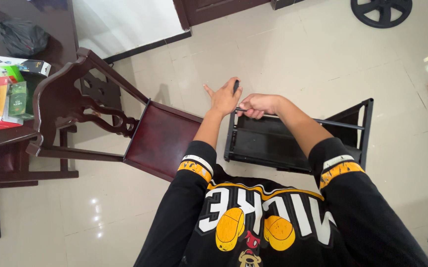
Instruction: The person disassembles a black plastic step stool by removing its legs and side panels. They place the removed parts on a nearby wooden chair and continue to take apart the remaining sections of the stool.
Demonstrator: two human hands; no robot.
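Both grips sit together at the near corner of a black metal rack frame (273, 141) lying on the tiled floor (298, 59). My right hand (256, 105) is curled tight around the frame's thin top bar (317, 121), knuckles up, fingers fully wrapped. My left hand (224, 98) is half open: thumb spread out to the side, the other fingers loosely bent around a small dark tool (235, 86) that pokes up past them. I cannot tell what kind of tool it is. The two hands nearly touch.

Just left of the frame stands a dark red wooden chair (105, 113) with a carved back. Further left, a dark bench (21, 136) carries coloured boxes (11, 84) and a black bag (22, 35). Far off at the top right lies a black wheel-shaped part (381, 11) on the floor.
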